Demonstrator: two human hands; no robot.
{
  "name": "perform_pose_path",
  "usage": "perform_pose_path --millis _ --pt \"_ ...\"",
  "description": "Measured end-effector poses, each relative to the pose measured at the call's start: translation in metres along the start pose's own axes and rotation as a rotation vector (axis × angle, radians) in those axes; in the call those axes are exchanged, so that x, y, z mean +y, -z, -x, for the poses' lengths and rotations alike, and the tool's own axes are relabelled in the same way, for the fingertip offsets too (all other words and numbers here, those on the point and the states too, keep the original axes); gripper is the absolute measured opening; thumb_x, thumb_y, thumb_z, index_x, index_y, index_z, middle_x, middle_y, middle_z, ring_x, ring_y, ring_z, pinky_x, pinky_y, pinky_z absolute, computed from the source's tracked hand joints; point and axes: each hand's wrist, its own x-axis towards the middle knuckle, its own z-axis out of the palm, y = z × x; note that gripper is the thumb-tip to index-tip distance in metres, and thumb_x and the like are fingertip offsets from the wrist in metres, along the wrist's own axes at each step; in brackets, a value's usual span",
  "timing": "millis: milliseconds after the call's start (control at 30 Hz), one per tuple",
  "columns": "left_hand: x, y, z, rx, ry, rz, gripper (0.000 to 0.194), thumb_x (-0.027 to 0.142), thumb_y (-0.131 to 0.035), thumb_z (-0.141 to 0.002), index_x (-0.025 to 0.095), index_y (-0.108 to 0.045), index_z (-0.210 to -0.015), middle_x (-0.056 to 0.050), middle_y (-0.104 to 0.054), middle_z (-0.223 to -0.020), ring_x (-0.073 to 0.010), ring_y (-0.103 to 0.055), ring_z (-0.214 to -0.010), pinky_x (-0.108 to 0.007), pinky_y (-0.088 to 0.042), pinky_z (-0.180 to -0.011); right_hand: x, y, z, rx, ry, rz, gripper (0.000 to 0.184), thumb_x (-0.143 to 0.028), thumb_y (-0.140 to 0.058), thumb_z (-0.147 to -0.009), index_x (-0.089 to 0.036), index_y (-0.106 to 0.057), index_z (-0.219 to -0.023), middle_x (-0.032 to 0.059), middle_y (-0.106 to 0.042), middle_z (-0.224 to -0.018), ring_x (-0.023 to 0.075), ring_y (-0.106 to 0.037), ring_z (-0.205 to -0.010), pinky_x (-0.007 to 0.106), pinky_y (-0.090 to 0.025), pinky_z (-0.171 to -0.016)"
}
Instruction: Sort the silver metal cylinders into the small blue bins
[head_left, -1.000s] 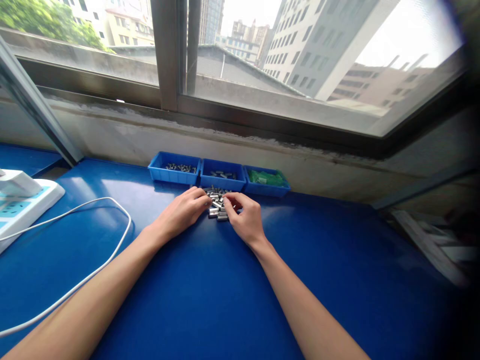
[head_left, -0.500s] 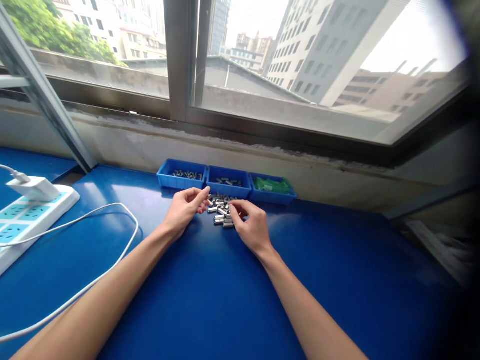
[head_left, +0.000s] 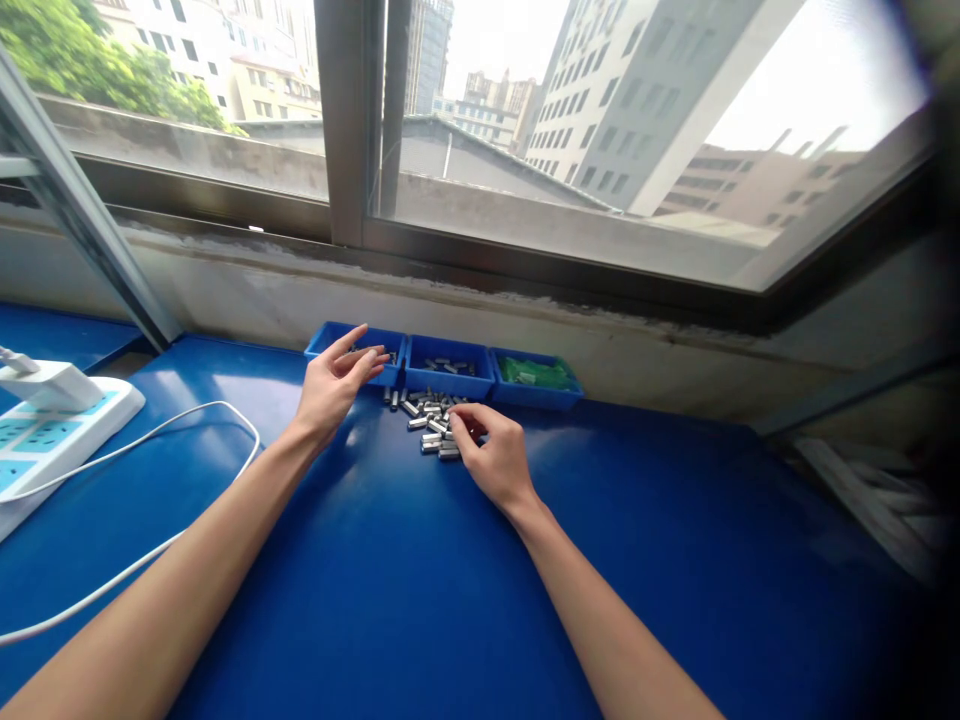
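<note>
My left hand (head_left: 330, 388) is over the front of the left blue bin (head_left: 319, 350), its fingers stretched out and apart, with nothing visible in it. Small metal parts in that bin are partly hidden behind the fingers. My right hand (head_left: 495, 448) rests at the right side of a loose pile of short silvery metal cylinders (head_left: 429, 424) on the blue table (head_left: 420, 580). Its thumb and forefinger are pinched together at the pile's edge; whatever may be between them is too small to make out.
The middle blue bin (head_left: 450, 385) holds several metal pieces, and the right bin (head_left: 536, 397) contains green plastic packaging (head_left: 534, 372). On the left are a white power strip (head_left: 112, 410) with a plugged-in adapter (head_left: 49, 385) and a white cable (head_left: 251, 430). A window ledge runs behind the bins.
My left hand has moved up and left from the pile to the left bin, its fingers spreading. My right hand has stayed by the pile. The view has shifted slightly.
</note>
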Motion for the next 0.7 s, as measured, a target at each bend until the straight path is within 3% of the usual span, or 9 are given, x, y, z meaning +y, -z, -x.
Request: perform_pose_path --millis 167,300,367,500,700 --pt "-0.001 -0.001 0.014 -0.191 -0.177 -0.501 0.026 0.036 -0.066 -0.085 0.016 -0.073 -0.100 -0.007 -0.075 -0.088 -0.0200 -0.071 -0.080 -0.031 -0.056 -0.077 -0.001 0.000 0.000 0.007 -0.004 0.008 0.018 -0.029 -0.056 -0.090 -0.019 -0.072 -0.091 0.0048 -0.074 -0.086 0.0169 -0.064 -0.069 0.028 -0.050 -0.066" --pt "-0.004 -0.002 0.025 -0.489 -0.393 -0.851 0.019 0.030 -0.063 -0.086 0.018 -0.074 -0.095 -0.006 -0.072 -0.091 -0.0177 -0.067 -0.078 -0.029 -0.053 -0.075 -0.003 0.001 0.000 0.008 -0.008 0.007 0.017 -0.027 -0.057 -0.089 -0.019 -0.072 -0.091 0.0047 -0.074 -0.088 0.0168 -0.064 -0.070 0.027 -0.051 -0.066" --pt "-0.006 -0.003 0.028 -0.583 -0.440 -0.953 0.019 0.031 -0.063 -0.087 0.019 -0.073 -0.096 -0.006 -0.071 -0.096 -0.0187 -0.066 -0.084 -0.030 -0.052 -0.079 -0.004 0.001 0.000 0.009 -0.007 0.008 0.017 -0.026 -0.057 -0.089 -0.019 -0.071 -0.091 0.0047 -0.074 -0.088 0.0168 -0.065 -0.071 0.027 -0.051 -0.067" --pt "-0.010 -0.004 0.028 -0.648 -0.468 -1.047 0.019 0.032 -0.059 -0.091 0.019 -0.071 -0.098 -0.007 -0.070 -0.097 -0.0199 -0.065 -0.090 -0.031 -0.051 -0.083 -0.004 0.000 0.000 0.003 -0.003 0.010 0.017 -0.026 -0.056 -0.089 -0.019 -0.071 -0.090 0.0043 -0.074 -0.087 0.0164 -0.064 -0.070 0.027 -0.050 -0.067" --pt "-0.012 -0.004 0.028 -0.617 -0.496 -1.025 0.023 0.029 -0.052 -0.094 0.021 -0.069 -0.108 -0.008 -0.070 -0.100 -0.0209 -0.065 -0.092 -0.031 -0.050 -0.084 -0.003 0.000 0.000 -0.001 -0.011 0.009 0.019 -0.029 -0.056 -0.090 -0.019 -0.071 -0.092 0.0052 -0.074 -0.088 0.0175 -0.065 -0.071 0.028 -0.051 -0.067"
